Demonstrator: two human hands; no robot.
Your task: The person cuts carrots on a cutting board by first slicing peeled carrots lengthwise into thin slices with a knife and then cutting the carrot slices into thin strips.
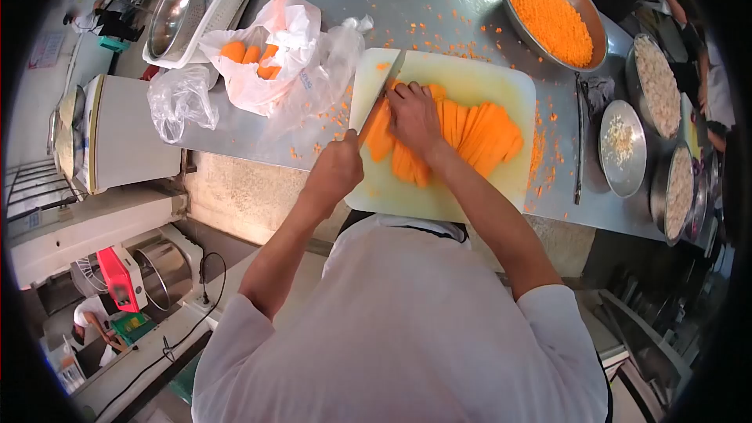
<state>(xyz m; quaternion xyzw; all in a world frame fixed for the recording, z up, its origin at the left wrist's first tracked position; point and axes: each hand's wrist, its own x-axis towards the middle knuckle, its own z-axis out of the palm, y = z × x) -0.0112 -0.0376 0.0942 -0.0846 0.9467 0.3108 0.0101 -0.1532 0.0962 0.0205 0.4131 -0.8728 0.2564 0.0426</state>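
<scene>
My left hand (338, 166) is wrapped round the handle of a knife (382, 94), its blade slanting up and right over the cutting board (513, 94). My right hand (415, 116) lies on the orange slices (482, 135), with its fingers bent and close together beside the blade. The slices spread in an overlapping row across the middle of the board. Some slices lie on the left side of the blade too. The underside of my right hand is hidden.
Up left, a plastic bag (294, 27) holds whole orange pieces beside a white basket (244, 0) with a metal bowl (177, 16). A large bowl (513, 12) of diced orange bits stands up right. Further right are several bowls and other people.
</scene>
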